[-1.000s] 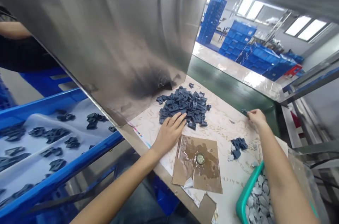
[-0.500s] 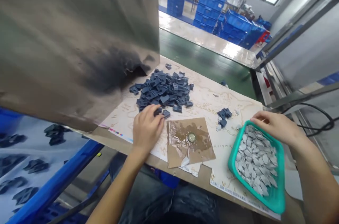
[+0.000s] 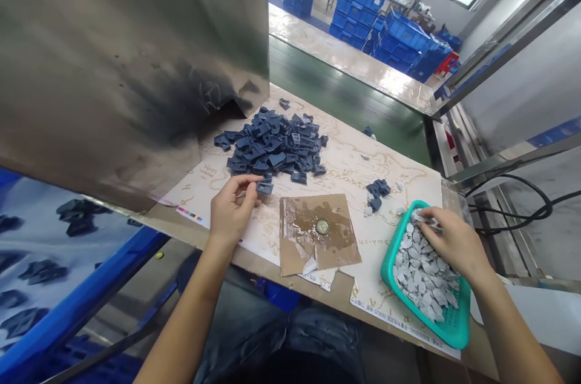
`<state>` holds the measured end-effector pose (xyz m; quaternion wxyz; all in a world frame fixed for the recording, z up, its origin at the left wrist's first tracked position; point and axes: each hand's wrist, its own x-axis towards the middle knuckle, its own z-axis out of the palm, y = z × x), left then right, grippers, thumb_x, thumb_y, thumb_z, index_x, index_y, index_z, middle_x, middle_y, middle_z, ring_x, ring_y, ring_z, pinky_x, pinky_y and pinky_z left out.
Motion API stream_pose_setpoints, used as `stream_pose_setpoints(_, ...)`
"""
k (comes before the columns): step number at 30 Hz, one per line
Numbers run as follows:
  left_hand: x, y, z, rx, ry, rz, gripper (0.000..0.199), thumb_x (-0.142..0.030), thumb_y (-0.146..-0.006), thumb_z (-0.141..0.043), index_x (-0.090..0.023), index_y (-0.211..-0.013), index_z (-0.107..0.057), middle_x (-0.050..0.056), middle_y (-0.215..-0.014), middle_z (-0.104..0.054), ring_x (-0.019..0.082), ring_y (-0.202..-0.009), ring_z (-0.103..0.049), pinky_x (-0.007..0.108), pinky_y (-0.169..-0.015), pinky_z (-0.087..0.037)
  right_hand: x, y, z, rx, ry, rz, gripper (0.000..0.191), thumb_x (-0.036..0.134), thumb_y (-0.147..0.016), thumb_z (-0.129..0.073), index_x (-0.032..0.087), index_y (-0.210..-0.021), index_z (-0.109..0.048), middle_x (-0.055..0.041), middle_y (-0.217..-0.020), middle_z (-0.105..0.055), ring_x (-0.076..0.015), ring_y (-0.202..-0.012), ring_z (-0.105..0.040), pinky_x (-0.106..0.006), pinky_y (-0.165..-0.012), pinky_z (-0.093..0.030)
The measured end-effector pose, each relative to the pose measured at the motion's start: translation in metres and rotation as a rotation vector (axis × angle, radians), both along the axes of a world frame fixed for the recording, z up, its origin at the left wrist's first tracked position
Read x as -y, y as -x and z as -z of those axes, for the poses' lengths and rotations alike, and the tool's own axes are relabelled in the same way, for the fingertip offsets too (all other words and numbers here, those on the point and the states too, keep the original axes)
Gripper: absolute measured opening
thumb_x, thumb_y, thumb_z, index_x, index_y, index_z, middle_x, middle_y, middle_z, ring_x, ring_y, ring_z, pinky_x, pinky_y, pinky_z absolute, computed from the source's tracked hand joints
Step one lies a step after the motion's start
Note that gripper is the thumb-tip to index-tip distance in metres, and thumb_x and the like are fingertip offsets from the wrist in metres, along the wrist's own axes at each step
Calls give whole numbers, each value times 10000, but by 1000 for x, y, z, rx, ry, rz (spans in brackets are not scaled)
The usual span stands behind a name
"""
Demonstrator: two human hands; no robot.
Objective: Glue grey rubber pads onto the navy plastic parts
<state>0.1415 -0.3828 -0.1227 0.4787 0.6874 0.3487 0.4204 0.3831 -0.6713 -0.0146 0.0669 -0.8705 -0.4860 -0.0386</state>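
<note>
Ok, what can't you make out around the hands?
Head view:
The right hand covers part of the grey pieces in the teal tray.
Upper dark blue pieces hide the lower ones in the pile.
The steel panel cuts off the table behind it.

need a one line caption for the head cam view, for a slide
Left hand at a pile of dark blue moulded parts, right hand among grey pieces in a teal tray
</note>
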Motion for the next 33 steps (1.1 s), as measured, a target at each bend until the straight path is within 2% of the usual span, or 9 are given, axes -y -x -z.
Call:
stream_pose_setpoints(3,-1,0,0,-134,-208,69,262,-387,-849,-491,-179,-930,-627,52,-894,-677,148,-720,-627,241,-603,-532,-12,12,-5,-152,-141,-3,243,405,-862,-490,202,-939,-600,-75,-826,-680,-221,-704,-642,-308,-581,-502)
stream_pose_setpoints(8,-2,-2,7,-243,-527,197,261,-386,-900,-481,-187,-940,-645,63,-881,-694,187,-804,-616,299,-732,-517,-40,30,-12,-422,-232,-45,349,487,-845,-554,211,-1041,-638,-92,-941,-680,-221,-794,-643,-308,-632,-524)
stream_pose_setpoints(11,-3,-2,9,-272,-594,217,258,-381,-898,-501,-184,-986,-644,71,-925,-696,197,-849,-613,307,-742,-513,-57,36,-10,-682,-283,-50,391,549,-814,-598,209,-999,-651,-75,-802,-667,-199,-697,-629,-311,-610,-521)
stream_pose_setpoints(14,-3,-2,8,-321,-627,237,255,-356,-874,-549,-189,-1046,-636,76,-977,-691,208,-901,-610,320,-764,-515,-71,43,-6,-1057,-383,-16,421,570,-761,-664,203,-965,-641,-33,-656,-620,-155,-554,-575,-267,-492,-477)
stream_pose_setpoints(17,-3,-2,7,-362,-636,250,263,-288,-878,-538,-201,-1113,-617,76,-1036,-693,211,-947,-619,327,-792,-521,-79,50,-2,-1357,-458,29,427,574,-716,-709,196,-901,-636,0,-573,-572,-119,-458,-511,-242,-430,-420)
stream_pose_setpoints(21,-1,-1,6,-380,-610,257,300,-246,-882,-518,-232,-1173,-586,63,-1109,-692,212,-987,-649,312,-785,-536,-85,58,0,-1506,-478,71,433,541,-696,-732,199,-935,-613,29,-523,-537,-100,-415,-458,-233,-424,-379)
stream_pose_setpoints(26,0,1,4,-257,-310,236,321,-315,-821,-606,-220,-1120,-538,57,-1032,-715,168,-749,-689,248,-590,-544,-96,64,3,-1570,-538,204,353,446,-666,-734,223,-842,-526,82,-442,-457,-72,-363,-371,-196,-392,-285)
stream_pose_setpoints(30,-2,1,0,-50,-157,204,245,-344,-787,-638,-185,-956,-560,88,-1016,-701,150,-758,-678,195,-508,-534,-110,64,10,-1560,-381,265,439,483,-605,-767,204,-843,-527,57,-509,-511,-82,-416,-442,-182,-375,-282)
stream_pose_setpoints(33,-5,0,-1,19,-205,226,178,-303,-791,-627,-178,-916,-609,110,-1111,-650,170,-915,-660,195,-562,-564,-120,63,18,-1509,-155,135,503,535,-620,-760,192,-928,-559,24,-584,-563,-109,-490,-513,-203,-413,-359)
